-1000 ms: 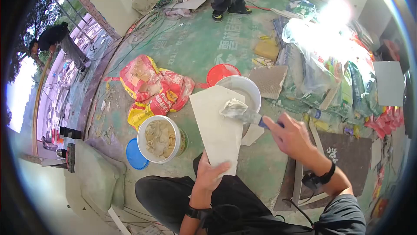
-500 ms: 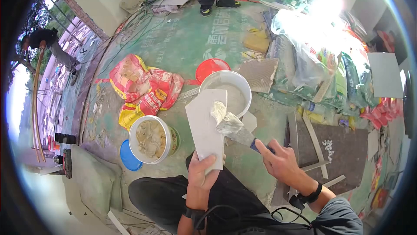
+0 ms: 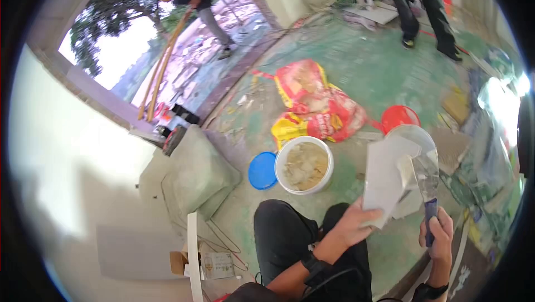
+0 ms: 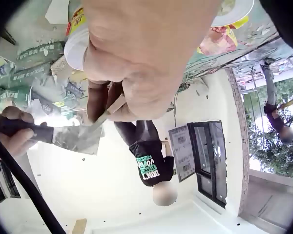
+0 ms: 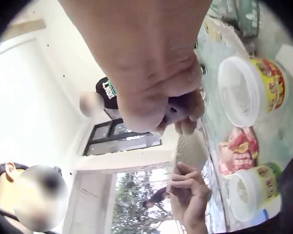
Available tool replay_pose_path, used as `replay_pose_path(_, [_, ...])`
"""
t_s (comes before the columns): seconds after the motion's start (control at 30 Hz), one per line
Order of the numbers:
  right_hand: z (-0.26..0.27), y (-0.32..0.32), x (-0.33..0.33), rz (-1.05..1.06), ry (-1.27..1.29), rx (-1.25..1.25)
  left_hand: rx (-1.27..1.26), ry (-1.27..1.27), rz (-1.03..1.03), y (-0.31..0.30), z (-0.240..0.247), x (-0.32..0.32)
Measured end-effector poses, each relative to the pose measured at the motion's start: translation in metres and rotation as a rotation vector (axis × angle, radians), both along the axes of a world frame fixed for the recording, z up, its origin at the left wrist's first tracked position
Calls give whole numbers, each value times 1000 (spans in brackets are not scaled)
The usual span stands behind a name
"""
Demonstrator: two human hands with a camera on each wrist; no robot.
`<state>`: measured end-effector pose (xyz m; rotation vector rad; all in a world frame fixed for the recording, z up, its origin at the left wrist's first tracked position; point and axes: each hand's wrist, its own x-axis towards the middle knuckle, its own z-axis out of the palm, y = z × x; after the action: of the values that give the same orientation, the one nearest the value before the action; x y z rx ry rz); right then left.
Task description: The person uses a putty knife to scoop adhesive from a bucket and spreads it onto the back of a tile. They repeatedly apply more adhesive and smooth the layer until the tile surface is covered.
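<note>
My left hand [image 3: 354, 221] grips the lower end of a pale, flat board [image 3: 383, 168], thumb on its face. In my right hand [image 3: 439, 235] is a putty knife [image 3: 431, 213], held by its dark blue handle. The blade is smeared and overlaps the board's right edge, with a pale lump of putty [image 3: 407, 172] there. In the left wrist view the knife blade [image 4: 78, 139] meets the board's edge [image 4: 106, 113]. Behind the board stands a white bucket [image 3: 426, 136], partly hidden. An open bucket [image 3: 330, 176] of beige putty [image 3: 304, 162] stands to the left.
A blue lid [image 3: 262, 171] and a red lid [image 3: 400, 119] lie by the buckets. Beyond them is a crumpled red-and-yellow sack [image 3: 329, 109]. A covered bundle [image 3: 198, 171] sits at left. One person stands at the back [image 3: 415, 6], another outside [image 3: 195, 9].
The head view has swung left, so the scene sits further right. The knife has turned from slanting across the board's face to nearly upright at its right edge. Both hands keep their holds.
</note>
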<state>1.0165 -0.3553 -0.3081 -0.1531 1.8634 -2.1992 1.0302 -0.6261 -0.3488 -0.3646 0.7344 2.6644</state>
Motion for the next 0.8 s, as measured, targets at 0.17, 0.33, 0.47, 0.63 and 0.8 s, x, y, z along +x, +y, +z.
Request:
replay_pose_path(0.17, [-45,2,-7,106,-385,-208,103,41,-23,6,24,6])
replay_pose_path(0.33, [-62,17,20,98,-510,-230,105,57,37,-9,24,-8])
replay_pose_path(0.47, [-98,40,29,-63,-594,65,-39,132,92,-36,51,-30])
replay_pose_path(0.63, [-29,58,-14,-170,-271,194,-478,75,138,-102,105,-47])
replay_pose_path(0.8, [4,60,-91,-94,217,1018,-442,120,219,-125,119,-78])
